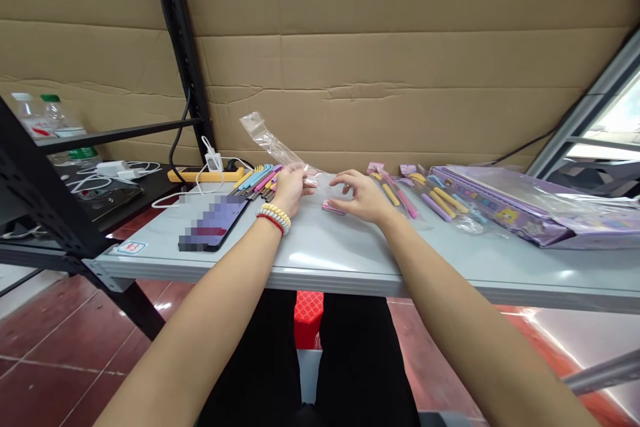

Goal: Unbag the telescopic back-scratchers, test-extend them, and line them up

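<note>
My left hand (291, 188), with bead bracelets on its wrist, is closed on the end of a clear plastic bag (270, 140) that sticks up toward the cardboard wall. My right hand (361, 195) hovers just right of it with its fingers spread and curved over the table; a small pink eraser (333, 207) lies under its fingertips. A bundle of coloured pencils (256, 179) lies just left of my left hand.
On the grey table (320, 250) lie a phone (214, 223) at the left, loose pens and pencils (425, 197) at the right, and purple pencil cases in plastic (520, 203) further right. A yellow power strip with chargers (207, 172) sits behind. A black rack frame (45, 193) stands at the left.
</note>
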